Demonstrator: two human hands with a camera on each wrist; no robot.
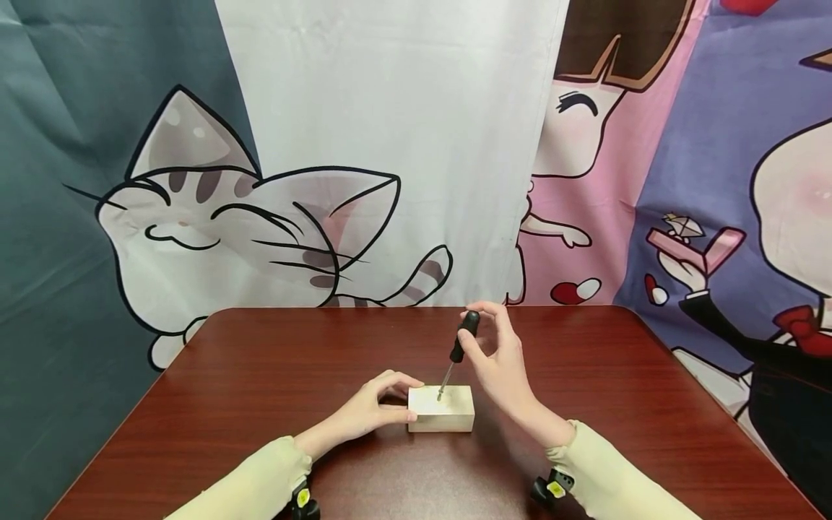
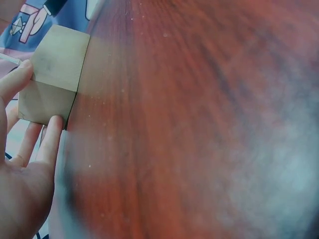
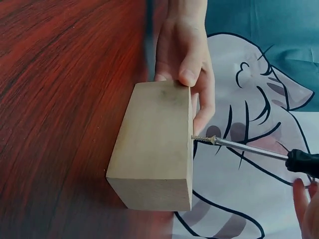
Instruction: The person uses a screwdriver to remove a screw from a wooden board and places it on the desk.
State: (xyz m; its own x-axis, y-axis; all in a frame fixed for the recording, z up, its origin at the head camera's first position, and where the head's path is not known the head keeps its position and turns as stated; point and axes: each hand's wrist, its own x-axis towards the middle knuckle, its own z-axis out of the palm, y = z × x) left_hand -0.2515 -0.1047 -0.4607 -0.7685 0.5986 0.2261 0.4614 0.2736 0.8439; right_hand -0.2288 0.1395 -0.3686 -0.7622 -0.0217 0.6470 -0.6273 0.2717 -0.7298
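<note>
A pale wooden block (image 1: 441, 423) lies on the table, its long side facing me in the head view. My left hand (image 1: 367, 410) grips its left end, with the thumb at the near corner and fingers at the far side. Above the block, my right hand (image 1: 505, 367) pinches the black handle of a screwdriver (image 1: 464, 338), which leans slightly to the right. A brass-coloured screw (image 3: 205, 140) stands out of the block's top face in the right wrist view, and the screwdriver's metal shaft meets its head. In the left wrist view, fingertips press the block's end (image 2: 47, 102).
The dark red wooden table (image 1: 260, 375) has a glossy surface with rounded far corners. Right behind its far edge hangs a cloth backdrop (image 1: 403, 108) printed with a cartoon cat and figures. Both sleeves carry wrist-worn devices.
</note>
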